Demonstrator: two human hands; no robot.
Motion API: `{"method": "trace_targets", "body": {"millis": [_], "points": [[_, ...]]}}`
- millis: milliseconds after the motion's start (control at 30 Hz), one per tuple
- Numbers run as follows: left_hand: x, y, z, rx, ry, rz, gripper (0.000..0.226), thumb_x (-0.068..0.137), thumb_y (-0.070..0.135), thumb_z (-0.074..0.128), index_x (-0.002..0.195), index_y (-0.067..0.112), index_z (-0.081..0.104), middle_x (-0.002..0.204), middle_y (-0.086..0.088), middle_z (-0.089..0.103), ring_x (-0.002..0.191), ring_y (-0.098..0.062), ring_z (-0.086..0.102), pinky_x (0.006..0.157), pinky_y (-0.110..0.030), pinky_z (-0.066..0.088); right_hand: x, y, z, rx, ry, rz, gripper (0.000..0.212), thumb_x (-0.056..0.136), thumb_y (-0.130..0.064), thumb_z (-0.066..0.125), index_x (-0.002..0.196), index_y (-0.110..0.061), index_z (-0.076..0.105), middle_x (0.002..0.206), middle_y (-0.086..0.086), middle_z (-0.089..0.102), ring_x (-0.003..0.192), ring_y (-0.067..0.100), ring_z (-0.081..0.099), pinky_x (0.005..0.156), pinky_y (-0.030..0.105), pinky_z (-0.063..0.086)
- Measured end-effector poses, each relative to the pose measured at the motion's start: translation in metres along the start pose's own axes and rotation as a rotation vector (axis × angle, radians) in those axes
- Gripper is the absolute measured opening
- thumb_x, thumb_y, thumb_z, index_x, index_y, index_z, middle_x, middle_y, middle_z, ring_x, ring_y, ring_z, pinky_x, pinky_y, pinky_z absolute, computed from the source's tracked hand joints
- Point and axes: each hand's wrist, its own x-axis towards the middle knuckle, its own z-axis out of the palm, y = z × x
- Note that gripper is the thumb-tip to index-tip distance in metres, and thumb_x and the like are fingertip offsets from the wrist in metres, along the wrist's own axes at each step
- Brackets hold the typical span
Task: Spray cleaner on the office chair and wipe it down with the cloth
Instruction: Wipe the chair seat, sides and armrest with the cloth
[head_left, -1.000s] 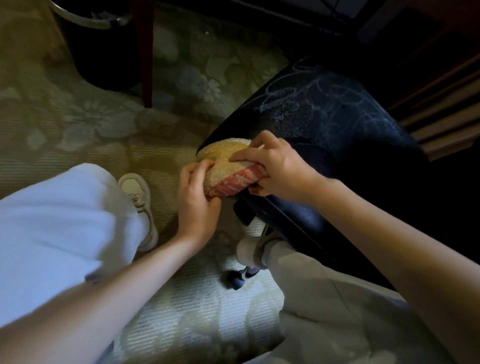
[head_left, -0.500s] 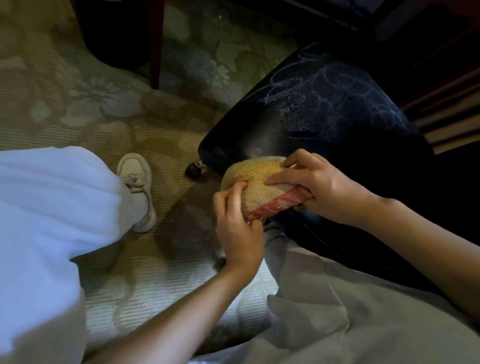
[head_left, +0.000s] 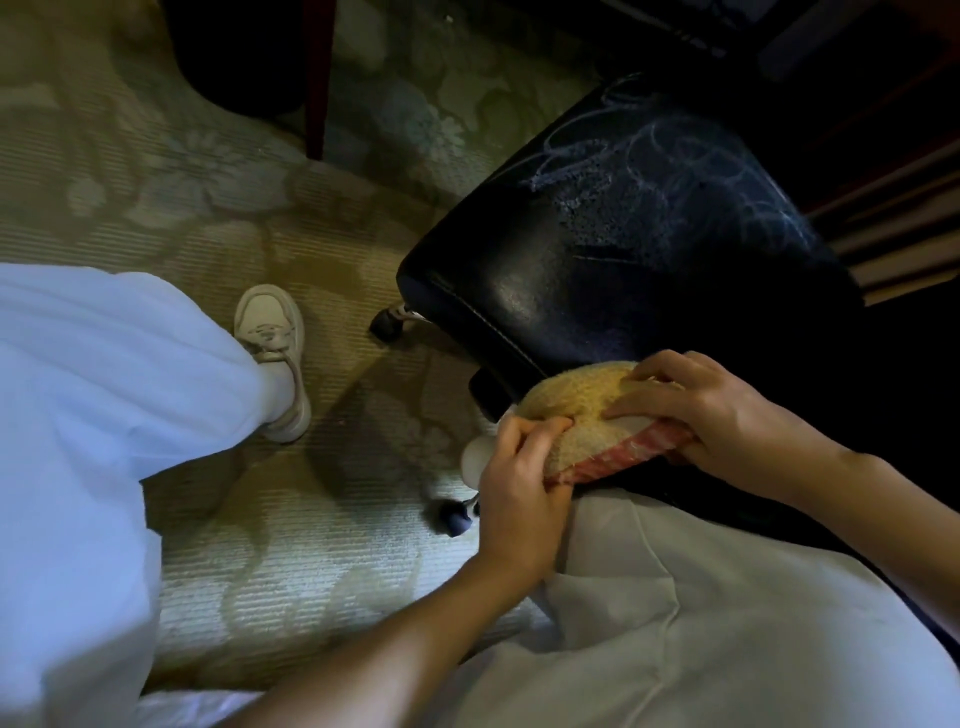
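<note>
Holding a tan shaggy cloth (head_left: 582, 400) with a red-striped hem against the near front edge of a black leather office-chair seat (head_left: 571, 270), with both grips closed on it. Pinched the cloth's near-left end in the left grip (head_left: 519, 488), fingers curled into the pile. Clamped the right end in the right grip (head_left: 727, 415), fingers spread over the top, thumb hidden underneath. Could not identify a pale rounded thing (head_left: 474, 457) tucked beside the left grip, mostly covered by cloth and knuckles. Lost the seat's far right side in shadow; found pale scribbled marks (head_left: 675, 156) across its far half. Made out a dark caster (head_left: 387, 326) under the seat's front-left corner and a second caster (head_left: 453, 517) just beside the left wrist, with the rest of the base hidden. Saw open green floral carpet (head_left: 182, 182) to the seat's left, as far as a white sneaker (head_left: 272, 358) and a pale trouser leg (head_left: 78, 415). Noted a dark red wooden leg (head_left: 317, 78) and, beside it, a dark rounded shape (head_left: 234, 52), both cut off at the top edge; could not tell whether a container or what it held.
</note>
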Motion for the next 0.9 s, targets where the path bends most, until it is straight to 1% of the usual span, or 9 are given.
{"method": "trace_targets", "body": {"millis": [67,133,267,400,467,567,667,767,900], "points": [[0.009,0.0,-0.018,0.032,-0.025,0.051,0.046,0.068,0.002,0.063,0.113,0.015,0.064,0.104,0.0,0.05,0.089,-0.012,0.054,0.073,-0.026,0.047,0.013,-0.01,-0.013,-0.022,0.032,-0.035,0.039,0.076,-0.016,0.054,0.111,-0.029,0.064,0.112,0.012,0.056,0.089,0.033,0.057,0.077,0.041,0.053],[0.024,0.002,-0.038,0.055,0.042,0.064,0.045,0.069,0.003,0.065,0.112,0.013,0.063,0.106,-0.003,0.052,0.093,-0.016,0.056,0.077,-0.025,0.046,0.037,-0.021,-0.027,-0.018,0.071,-0.063,0.041,0.078,-0.023,0.042,0.11,-0.023,0.068,0.111,0.014,0.057,0.089,0.035,0.057,0.08,0.039,0.051],[0.068,-0.005,-0.082,0.176,0.203,0.044,0.053,0.068,-0.006,0.066,0.118,0.009,0.06,0.111,-0.01,0.052,0.101,-0.018,0.05,0.085,-0.017,0.035,0.107,-0.035,-0.041,-0.058,0.103,-0.126,0.044,0.079,-0.021,0.042,0.117,-0.022,0.065,0.116,0.016,0.054,0.099,0.038,0.052,0.084,0.045,0.048],[0.107,-0.022,-0.113,0.298,0.192,-0.012,0.055,0.075,-0.002,0.067,0.127,0.012,0.054,0.117,-0.012,0.048,0.106,-0.026,0.049,0.086,-0.025,0.036,0.166,-0.037,-0.036,-0.071,0.096,-0.093,0.046,0.079,-0.006,0.055,0.122,-0.021,0.062,0.126,0.017,0.05,0.11,0.04,0.048,0.09,0.051,0.045],[0.116,-0.029,-0.115,0.315,0.163,-0.014,0.059,0.075,0.001,0.068,0.13,0.012,0.051,0.119,-0.013,0.047,0.107,-0.028,0.049,0.085,-0.025,0.036,0.177,-0.036,-0.028,-0.042,0.105,-0.058,0.046,0.079,-0.007,0.055,0.122,-0.023,0.061,0.127,0.015,0.052,0.111,0.04,0.05,0.091,0.051,0.045],[0.11,-0.032,-0.102,0.294,0.175,-0.008,0.062,0.074,0.001,0.071,0.131,0.013,0.05,0.122,-0.013,0.046,0.109,-0.022,0.047,0.085,-0.018,0.033,0.165,-0.03,-0.019,0.017,0.126,-0.022,0.047,0.079,-0.009,0.053,0.122,-0.026,0.061,0.132,0.01,0.052,0.116,0.037,0.05,0.095,0.044,0.043],[0.093,-0.023,-0.083,0.246,0.224,0.005,0.061,0.068,-0.004,0.07,0.124,0.013,0.055,0.118,-0.013,0.045,0.1,-0.012,0.043,0.083,-0.011,0.028,0.138,-0.023,-0.018,0.061,0.138,-0.014,0.05,0.077,-0.002,0.06,0.12,-0.027,0.064,0.135,0.01,0.05,0.121,0.035,0.048,0.097,0.042,0.04],[0.074,-0.012,-0.063,0.202,0.223,-0.02,0.056,0.069,-0.004,0.067,0.121,0.015,0.055,0.115,-0.01,0.041,0.094,-0.008,0.04,0.079,-0.017,0.035,0.111,-0.016,-0.015,0.107,0.128,-0.011,0.054,0.073,0.003,0.065,0.117,-0.027,0.066,0.133,0.012,0.051,0.121,0.032,0.05,0.097,0.036,0.04],[0.049,-0.004,-0.038,0.182,0.168,-0.021,0.054,0.068,-0.002,0.066,0.115,0.02,0.054,0.107,-0.002,0.038,0.089,-0.015,0.046,0.071,-0.023,0.037,0.075,-0.001,-0.007,0.166,0.078,0.032,0.065,0.064,0.009,0.071,0.115,-0.032,0.067,0.134,0.007,0.05,0.121,0.026,0.051,0.1,0.031,0.04]]}}
